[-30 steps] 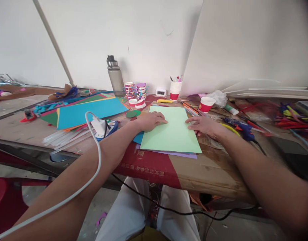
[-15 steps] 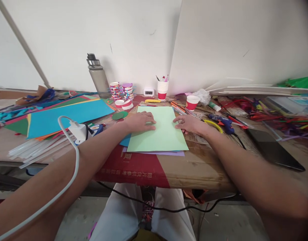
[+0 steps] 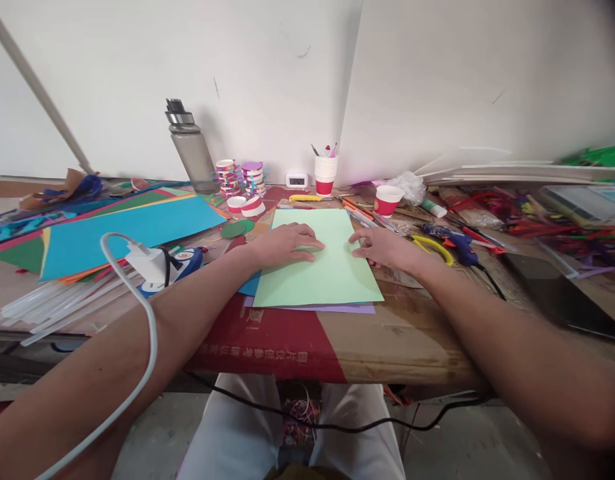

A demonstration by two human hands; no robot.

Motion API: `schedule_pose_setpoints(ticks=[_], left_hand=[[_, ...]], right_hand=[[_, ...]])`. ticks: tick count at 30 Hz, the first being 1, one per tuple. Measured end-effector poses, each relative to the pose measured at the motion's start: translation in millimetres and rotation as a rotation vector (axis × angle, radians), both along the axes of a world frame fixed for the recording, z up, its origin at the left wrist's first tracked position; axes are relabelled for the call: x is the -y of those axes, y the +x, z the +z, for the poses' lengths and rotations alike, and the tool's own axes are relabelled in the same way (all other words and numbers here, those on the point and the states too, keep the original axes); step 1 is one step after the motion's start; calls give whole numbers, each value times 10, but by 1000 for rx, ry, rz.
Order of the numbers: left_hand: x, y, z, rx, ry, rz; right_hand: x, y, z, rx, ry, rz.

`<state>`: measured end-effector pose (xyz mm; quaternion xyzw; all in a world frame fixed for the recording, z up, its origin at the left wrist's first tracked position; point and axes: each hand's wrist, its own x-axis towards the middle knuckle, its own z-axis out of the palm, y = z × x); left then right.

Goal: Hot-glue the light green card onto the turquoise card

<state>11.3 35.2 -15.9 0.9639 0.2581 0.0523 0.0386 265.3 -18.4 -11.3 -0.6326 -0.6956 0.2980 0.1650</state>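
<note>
A light green sheet of paper lies flat in front of me, over a purple sheet and a blue one whose edges peek out. Palm down, my left hand rests on its left half, fingers stretched toward the middle. My right hand is at the right edge of the green sheet, its index finger extended over the paper and the other fingers loosely bent. Nothing shows in either hand. Green paper circles lie just beyond my left wrist.
Blue paper tops a colored stack at left, near a power plug. Behind stand a bottle, a clock and stacked paper cups. At right are a cup, yellow-handled pliers, a glue gun and a black tablet.
My left hand has slid slightly right across the green sheet, its fingers reaching farther toward the middle. My right hand stays by the right edge. The camera view has shifted a little.
</note>
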Motion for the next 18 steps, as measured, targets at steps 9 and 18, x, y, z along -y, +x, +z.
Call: schedule_pose_setpoints(ticks=[9, 18], left_hand=[[15, -8, -15, 6, 48, -5], [37, 2, 12, 11, 36, -2]], right_hand=[[233, -210, 108, 0, 481, 264], [499, -373, 166, 125, 289, 591]])
